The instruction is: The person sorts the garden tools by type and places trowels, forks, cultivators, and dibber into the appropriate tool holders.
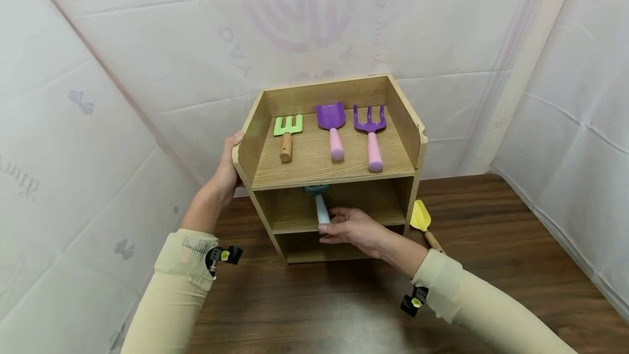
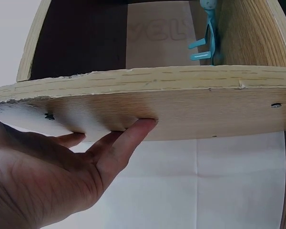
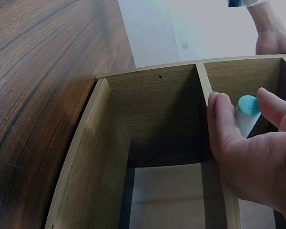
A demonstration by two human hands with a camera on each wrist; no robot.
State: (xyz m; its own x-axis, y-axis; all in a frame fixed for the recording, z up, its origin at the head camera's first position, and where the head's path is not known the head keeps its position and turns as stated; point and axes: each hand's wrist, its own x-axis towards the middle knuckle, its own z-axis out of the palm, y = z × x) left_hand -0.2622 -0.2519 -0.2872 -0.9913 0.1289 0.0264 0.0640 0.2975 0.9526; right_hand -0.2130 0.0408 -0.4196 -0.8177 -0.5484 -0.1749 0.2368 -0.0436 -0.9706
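My right hand (image 1: 355,229) reaches to the middle level of a small wooden shelf (image 1: 334,181). Its thumb and fingers hold the pale blue handle of a toy hand fork (image 1: 321,211) near the handle's end. The fork's blue tines (image 2: 201,50) lie inside that compartment, partly hidden by the board above in the head view. The handle's teal end (image 3: 248,105) shows between thumb and fingers in the right wrist view. My left hand (image 1: 227,171) presses its extended fingers against the outer left side of the shelf, fingertips flat on the panel.
On the top level lie a green fork (image 1: 288,125) with a wooden handle, a purple shovel (image 1: 331,116) and a purple fork (image 1: 371,124), both with pink handles. A yellow shovel (image 1: 420,216) lies on the brown floor (image 1: 304,310) right of the shelf. White sheeting (image 1: 196,42) surrounds everything.
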